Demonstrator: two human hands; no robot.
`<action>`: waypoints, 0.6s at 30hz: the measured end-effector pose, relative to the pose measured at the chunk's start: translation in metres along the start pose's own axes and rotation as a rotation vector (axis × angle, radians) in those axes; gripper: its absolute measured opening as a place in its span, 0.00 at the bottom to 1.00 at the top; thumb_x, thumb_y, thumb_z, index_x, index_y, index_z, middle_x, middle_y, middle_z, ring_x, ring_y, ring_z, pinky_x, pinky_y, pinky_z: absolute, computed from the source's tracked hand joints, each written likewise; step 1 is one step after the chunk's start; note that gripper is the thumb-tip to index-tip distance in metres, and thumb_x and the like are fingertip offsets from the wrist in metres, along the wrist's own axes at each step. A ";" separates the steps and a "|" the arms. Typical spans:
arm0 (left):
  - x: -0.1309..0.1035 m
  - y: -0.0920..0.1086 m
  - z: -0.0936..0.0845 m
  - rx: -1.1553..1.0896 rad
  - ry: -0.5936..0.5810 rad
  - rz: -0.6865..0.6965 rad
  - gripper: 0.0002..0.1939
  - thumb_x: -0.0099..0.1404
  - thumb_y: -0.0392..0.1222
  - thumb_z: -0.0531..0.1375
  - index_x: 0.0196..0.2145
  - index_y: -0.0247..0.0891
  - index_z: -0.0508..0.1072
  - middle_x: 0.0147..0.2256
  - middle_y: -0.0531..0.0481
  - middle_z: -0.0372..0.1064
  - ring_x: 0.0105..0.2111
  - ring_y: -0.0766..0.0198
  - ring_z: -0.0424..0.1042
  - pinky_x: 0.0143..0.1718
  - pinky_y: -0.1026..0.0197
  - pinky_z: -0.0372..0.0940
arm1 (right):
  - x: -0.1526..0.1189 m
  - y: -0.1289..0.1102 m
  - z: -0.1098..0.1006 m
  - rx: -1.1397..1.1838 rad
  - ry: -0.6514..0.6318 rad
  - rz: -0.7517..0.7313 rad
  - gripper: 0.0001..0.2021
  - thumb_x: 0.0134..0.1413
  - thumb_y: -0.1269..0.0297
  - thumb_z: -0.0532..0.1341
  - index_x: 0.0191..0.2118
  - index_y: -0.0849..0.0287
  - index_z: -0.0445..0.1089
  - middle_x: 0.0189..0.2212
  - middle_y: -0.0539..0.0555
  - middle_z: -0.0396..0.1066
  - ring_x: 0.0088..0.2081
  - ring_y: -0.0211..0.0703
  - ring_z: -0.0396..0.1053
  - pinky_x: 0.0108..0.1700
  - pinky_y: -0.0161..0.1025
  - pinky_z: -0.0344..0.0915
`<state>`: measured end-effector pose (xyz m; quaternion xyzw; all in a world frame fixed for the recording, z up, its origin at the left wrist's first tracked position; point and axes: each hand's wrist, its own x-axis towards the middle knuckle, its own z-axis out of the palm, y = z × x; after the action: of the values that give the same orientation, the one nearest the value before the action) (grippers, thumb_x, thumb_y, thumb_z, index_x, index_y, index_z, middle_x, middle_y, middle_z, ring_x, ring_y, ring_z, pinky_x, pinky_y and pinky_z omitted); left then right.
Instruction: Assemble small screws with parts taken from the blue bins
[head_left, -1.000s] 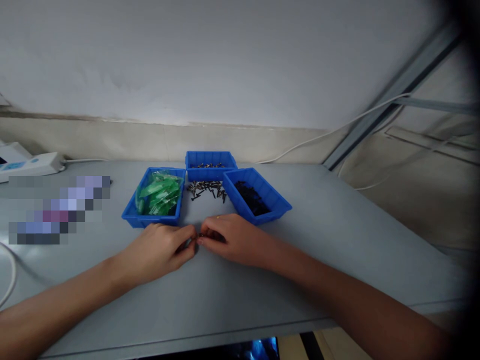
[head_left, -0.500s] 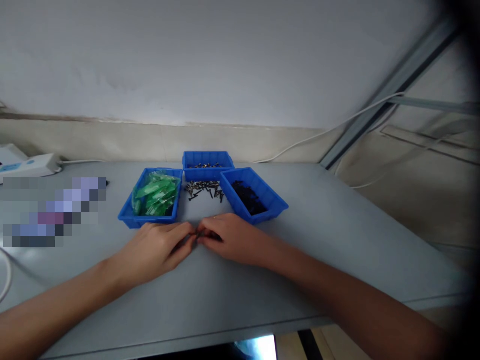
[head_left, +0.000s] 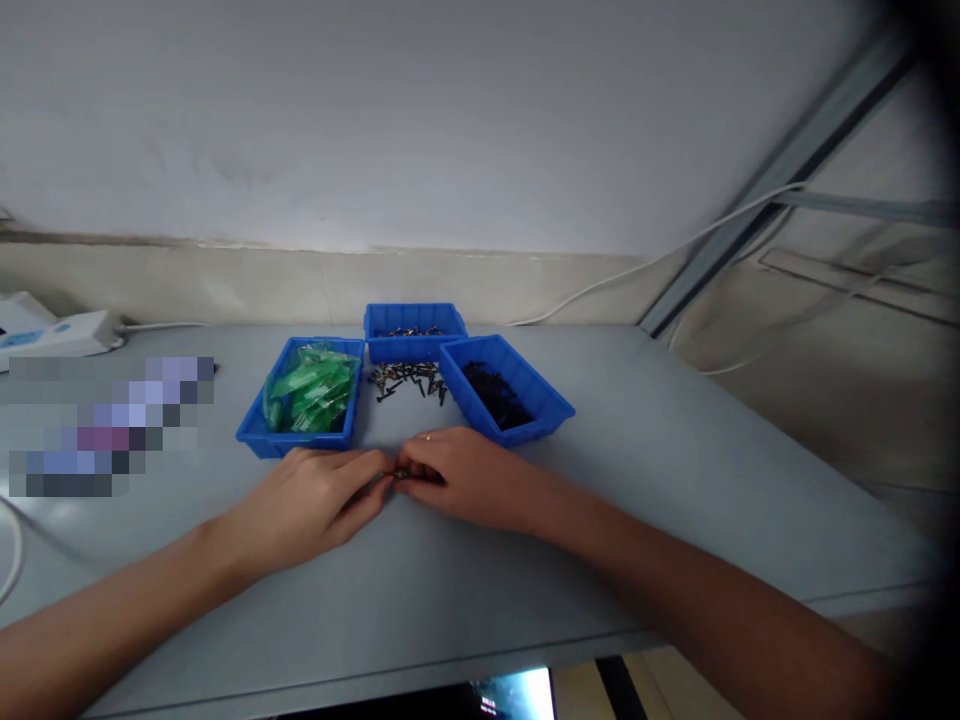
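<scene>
My left hand (head_left: 322, 500) and my right hand (head_left: 465, 478) meet fingertip to fingertip just above the grey table, in front of the bins. Between them is a small dark screw (head_left: 401, 473), mostly hidden by the fingers. The right thumb and fingers pinch it, and the left thumb and forefinger close on its left end. A loose pile of dark screws (head_left: 409, 378) lies beyond the hands. To its left, a blue bin (head_left: 296, 440) holds green pieces in clear plastic bags (head_left: 319, 385). On the right, another blue bin (head_left: 536, 380) contains small black parts (head_left: 495, 395).
At the back stands a third blue bin (head_left: 416, 350) with small brassy parts (head_left: 412, 331). A white power strip (head_left: 82, 330) sits at the far left, near a blurred-out object (head_left: 112, 425). A white cable (head_left: 600, 288) runs to a metal frame (head_left: 720, 250) at right.
Both hands stay almost in place. The fingers have shifted slightly around the small screw, which shows a little more clearly now. The bins and pile have not moved.
</scene>
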<state>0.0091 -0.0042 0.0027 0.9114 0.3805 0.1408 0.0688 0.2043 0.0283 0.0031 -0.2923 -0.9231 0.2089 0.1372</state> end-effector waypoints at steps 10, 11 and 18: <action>0.001 -0.003 0.003 0.070 -0.071 -0.042 0.09 0.64 0.39 0.48 0.30 0.36 0.66 0.22 0.54 0.66 0.21 0.68 0.66 0.20 0.66 0.53 | -0.002 -0.006 -0.004 0.116 -0.004 0.101 0.06 0.52 0.63 0.57 0.30 0.60 0.67 0.24 0.48 0.68 0.27 0.34 0.63 0.28 0.31 0.53; 0.001 -0.003 0.003 0.069 -0.065 -0.039 0.09 0.64 0.39 0.48 0.30 0.36 0.65 0.22 0.54 0.66 0.20 0.68 0.66 0.20 0.66 0.53 | -0.002 -0.007 -0.005 0.133 0.002 0.095 0.07 0.52 0.61 0.57 0.30 0.60 0.66 0.24 0.48 0.68 0.27 0.34 0.64 0.28 0.31 0.54; -0.002 -0.003 0.007 0.050 -0.032 -0.001 0.10 0.65 0.40 0.47 0.28 0.37 0.64 0.22 0.54 0.65 0.21 0.67 0.67 0.21 0.65 0.55 | -0.002 -0.012 -0.006 0.084 0.023 0.067 0.09 0.55 0.60 0.55 0.30 0.60 0.66 0.23 0.48 0.68 0.26 0.34 0.63 0.28 0.32 0.54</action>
<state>0.0079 -0.0034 -0.0051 0.9147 0.3834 0.1168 0.0521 0.2021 0.0206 0.0133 -0.3195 -0.9016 0.2485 0.1528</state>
